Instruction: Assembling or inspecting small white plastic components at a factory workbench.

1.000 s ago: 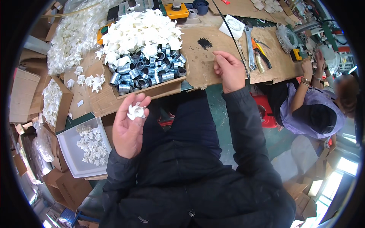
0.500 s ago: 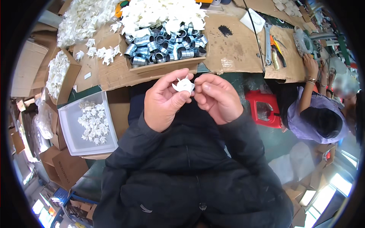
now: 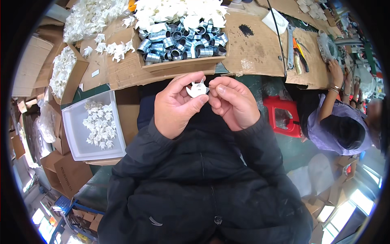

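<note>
My left hand (image 3: 177, 106) pinches a white plastic part with pointed fins (image 3: 198, 90) between thumb and fingers, in front of my dark jacket. A small slot shows on the part's round face. Just to its right, my right hand (image 3: 237, 104) is closed, thumb against the bent index finger, its fingertips close to a fin. Whatever the right fingertips hold, if anything, is too small or hidden to tell. Beyond both hands, a cardboard tray (image 3: 187, 65) on the bench holds shiny metal rings (image 3: 177, 44) and a heap of white finned parts (image 3: 178, 14).
At left, a translucent plastic bin (image 3: 74, 140) holds more white parts, below a carton of them (image 3: 76, 77). A pile of small black pieces (image 3: 246, 29) lies on the cardboard, left of a wrench (image 3: 290, 48) and pliers (image 3: 301, 57). Right: red stool (image 3: 266, 106), another person (image 3: 345, 122).
The white part has turned a little in my left fingers, so its slotted face shows more. My right hand stays beside it, almost unmoved. The bench has shifted slightly in the view.
</note>
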Motion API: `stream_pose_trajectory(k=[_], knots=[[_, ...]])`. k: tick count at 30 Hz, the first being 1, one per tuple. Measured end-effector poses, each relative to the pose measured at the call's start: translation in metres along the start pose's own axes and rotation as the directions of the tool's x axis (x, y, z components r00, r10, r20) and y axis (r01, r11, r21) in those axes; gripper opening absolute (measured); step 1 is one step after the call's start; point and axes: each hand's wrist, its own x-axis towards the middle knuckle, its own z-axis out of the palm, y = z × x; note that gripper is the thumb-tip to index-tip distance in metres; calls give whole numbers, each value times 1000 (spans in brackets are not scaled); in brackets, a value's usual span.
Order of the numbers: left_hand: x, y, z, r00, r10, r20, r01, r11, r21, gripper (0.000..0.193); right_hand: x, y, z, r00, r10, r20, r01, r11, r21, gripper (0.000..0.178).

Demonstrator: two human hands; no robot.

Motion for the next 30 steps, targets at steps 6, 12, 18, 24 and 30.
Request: stream_pose_trajectory(k=[6,12,18,24,30], knots=[[-2,-1,-6,988,-47,150,67,989,-133,55,0,-1,-5,999,-46,8,46,999,-15,21],[0,-1,-3,993,-47,111,60,992,-114,54,-3,-1,-6,999,-35,7,36,996,-85,20],[-1,-3,-1,990,22,139,-9,996,-92,54,-2,2,-7,999,-38,7,39,995,-89,19],[-1,-3,-1,990,26,140,-14,996,-85,54,-3,2,-7,998,-66,0,65,987,-148,19],[-1,-3,-3,990,26,140,-15,997,-79,54,-5,2,-5,997,-75,-5,73,982,-176,19]])
